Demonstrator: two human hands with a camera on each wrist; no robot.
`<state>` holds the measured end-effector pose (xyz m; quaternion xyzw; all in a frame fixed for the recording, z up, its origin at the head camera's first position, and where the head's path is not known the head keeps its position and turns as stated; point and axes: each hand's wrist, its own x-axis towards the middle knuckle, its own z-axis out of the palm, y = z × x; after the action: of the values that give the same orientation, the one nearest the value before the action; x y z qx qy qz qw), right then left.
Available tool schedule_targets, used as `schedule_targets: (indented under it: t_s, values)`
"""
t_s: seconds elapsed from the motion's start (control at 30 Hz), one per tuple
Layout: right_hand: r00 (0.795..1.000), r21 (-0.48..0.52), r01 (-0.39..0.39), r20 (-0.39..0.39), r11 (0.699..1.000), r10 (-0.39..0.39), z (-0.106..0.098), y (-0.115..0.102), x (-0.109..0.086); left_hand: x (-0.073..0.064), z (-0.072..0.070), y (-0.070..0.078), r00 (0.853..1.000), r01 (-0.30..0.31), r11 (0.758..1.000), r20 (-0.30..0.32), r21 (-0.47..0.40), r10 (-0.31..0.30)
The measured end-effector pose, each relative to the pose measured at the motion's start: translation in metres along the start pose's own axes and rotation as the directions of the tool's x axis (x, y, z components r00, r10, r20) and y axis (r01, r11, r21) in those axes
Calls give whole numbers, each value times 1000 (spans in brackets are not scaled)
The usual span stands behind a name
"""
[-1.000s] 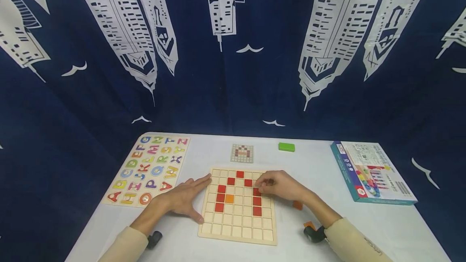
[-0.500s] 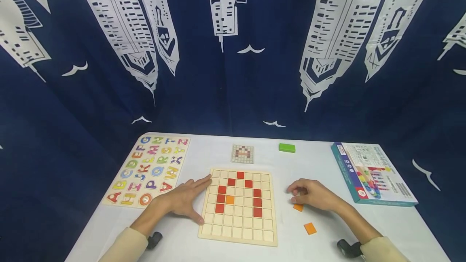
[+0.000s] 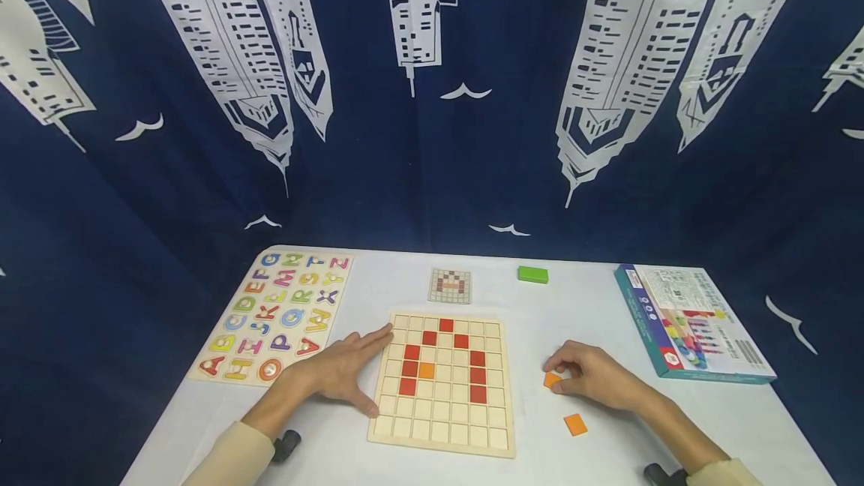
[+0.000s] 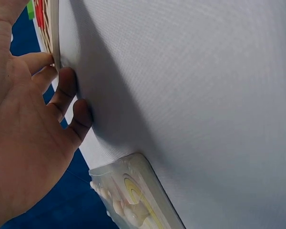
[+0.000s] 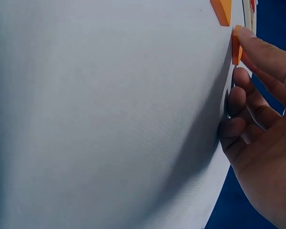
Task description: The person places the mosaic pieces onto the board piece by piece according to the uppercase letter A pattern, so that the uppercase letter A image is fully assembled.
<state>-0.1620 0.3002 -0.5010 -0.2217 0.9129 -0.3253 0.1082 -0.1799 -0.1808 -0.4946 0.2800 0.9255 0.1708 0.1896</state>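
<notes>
A wooden grid board lies flat mid-table, with red tiles in an arch and one orange tile in its squares. My left hand rests spread along the board's left edge, thumb low and fingers high. To the right of the board, my right hand pinches a loose orange square tile between thumb and forefinger, down at the tabletop. Part of that tile is hidden by the fingers. Another orange tile lies on the table nearer to me.
An alphabet board lies at the left. Behind the grid board is a small pattern card, with a green block to its right. A flat teal-edged box lies at the far right. A dark patterned curtain hangs behind.
My right hand has left the grid board's right side, moved right to the loose orange tile and come down on it. My left hand has stayed at the board's edge.
</notes>
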Motion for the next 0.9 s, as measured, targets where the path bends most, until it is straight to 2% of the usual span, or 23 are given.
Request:
schedule_targets:
  t_s: [0.37, 0.6, 0.77, 0.9]
  values:
    - [998, -54, -42, -42, 998, 39, 4, -3, 1, -2, -1, 2, 1000, 4, 1000, -2, -13, -4]
    - [996, -51, -32, -82, 998, 28, 5, -5, 2, -1, -2, 3, 1000, 10, 1000, -2, -12, -10]
    - [996, -1, -38, -87, 999, 38, 4, -5, 3, -1, -1, 3, 1000, 11, 1000, -3, -9, -11]
    - [997, 78, -41, -64, 996, 46, 3, -5, 3, -1, -1, 2, 1000, 4, 1000, -6, -9, -5]
